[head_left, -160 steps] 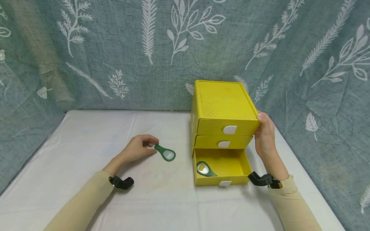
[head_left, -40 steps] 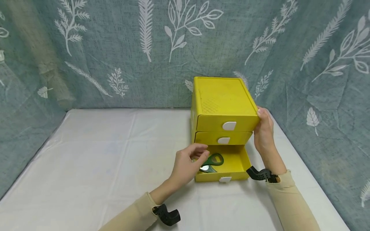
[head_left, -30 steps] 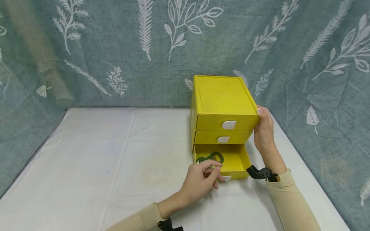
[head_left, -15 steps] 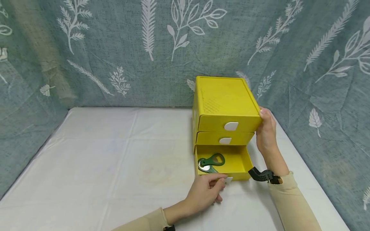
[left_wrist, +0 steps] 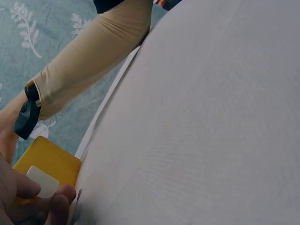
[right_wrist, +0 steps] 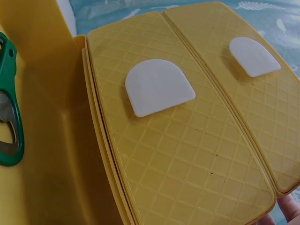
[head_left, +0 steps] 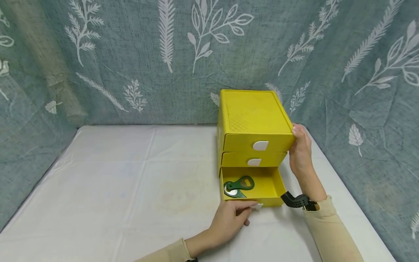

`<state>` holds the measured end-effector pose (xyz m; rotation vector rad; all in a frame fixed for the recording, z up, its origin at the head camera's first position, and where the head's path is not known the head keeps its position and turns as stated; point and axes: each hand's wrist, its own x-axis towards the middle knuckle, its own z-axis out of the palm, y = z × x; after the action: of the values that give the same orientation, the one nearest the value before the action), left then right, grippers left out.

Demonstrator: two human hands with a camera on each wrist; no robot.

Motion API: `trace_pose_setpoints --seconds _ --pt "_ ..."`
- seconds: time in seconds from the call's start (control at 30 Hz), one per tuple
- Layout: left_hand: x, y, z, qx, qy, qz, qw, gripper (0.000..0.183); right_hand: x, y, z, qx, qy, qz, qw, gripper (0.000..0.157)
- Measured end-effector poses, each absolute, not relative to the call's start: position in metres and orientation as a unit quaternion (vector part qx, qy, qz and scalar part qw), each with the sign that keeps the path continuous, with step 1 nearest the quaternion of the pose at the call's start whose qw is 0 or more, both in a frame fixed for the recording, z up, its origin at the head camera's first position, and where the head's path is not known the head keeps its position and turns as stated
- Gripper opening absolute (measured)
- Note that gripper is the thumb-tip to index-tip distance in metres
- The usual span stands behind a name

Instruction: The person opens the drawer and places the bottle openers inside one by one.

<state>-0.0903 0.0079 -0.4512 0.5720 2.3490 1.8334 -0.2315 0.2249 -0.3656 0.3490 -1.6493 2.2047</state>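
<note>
A yellow drawer cabinet (head_left: 256, 112) stands on the table with its bottom drawer (head_left: 266, 182) pulled out. Two green-handled bottle openers lie inside at the left; the upper opener (head_left: 243, 183) overlaps the lower opener (head_left: 233, 193). My left hand (head_left: 227, 220) is at the drawer front, finger and thumb at the white drawer handle (head_left: 257, 206). In the left wrist view fingertips lie on either side of the handle (left_wrist: 43, 182). My right hand (head_left: 300, 151) grips the cabinet's right upper edge, thumb near the front corner; its other fingers are mostly hidden.
The two upper drawers are closed, each with a white handle (head_left: 260, 145) on its front. A white cloth (head_left: 131, 189) covers the table. Patterned green-blue fabric (head_left: 137, 62) hangs behind and along both sides.
The bottle opener at my left hand on the table now lies in the drawer, released. My left hand has moved down to the drawer handle. My right hand keeps its place on the cabinet.
</note>
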Motion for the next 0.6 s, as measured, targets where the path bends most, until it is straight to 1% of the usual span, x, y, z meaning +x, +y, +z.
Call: trace_pose_setpoints --seconds 0.17,0.6 --pt "-0.0934 0.007 -0.4546 0.195 0.775 0.6 0.03 0.027 -0.231 0.2258 -0.3649 0.12 -0.583 0.783 0.183 0.033" --pt "-0.0935 0.0045 -0.4516 0.198 0.779 0.595 0.023 0.026 -0.2301 0.2244 -0.3641 0.12 -0.592 0.776 0.18 0.035"
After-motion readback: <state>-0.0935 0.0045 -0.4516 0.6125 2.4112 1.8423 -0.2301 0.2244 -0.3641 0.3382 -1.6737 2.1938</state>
